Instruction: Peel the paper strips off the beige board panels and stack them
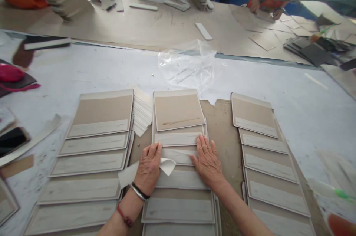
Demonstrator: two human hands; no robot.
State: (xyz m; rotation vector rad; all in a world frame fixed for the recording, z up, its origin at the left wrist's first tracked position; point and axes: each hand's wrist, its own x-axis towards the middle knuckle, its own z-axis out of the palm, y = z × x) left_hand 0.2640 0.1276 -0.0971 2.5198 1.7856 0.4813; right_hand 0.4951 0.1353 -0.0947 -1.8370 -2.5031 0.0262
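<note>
My left hand (148, 169) is closed on a curled white paper strip (168, 166), whose two ends stick out either side of the fist. Its fingertips touch the left edge of a board in the middle row. My right hand (208, 161) lies flat, fingers stretched, at the right end of a pale strip (178, 139) on that same board. Above both hands lies the row's top board (179, 109), brown-grey with a brown streak. Overlapping boards with pale strips continue below, partly hidden by my hands.
Similar overlapping boards form a left row (104, 111) and a right row (254, 111). White paper strips (142, 111) lie fanned between rows. Beyond are a clear plastic bag (186, 67) and a second table (172, 32), where another person's hands (255, 7) handle sheets. A phone (12, 141) lies left.
</note>
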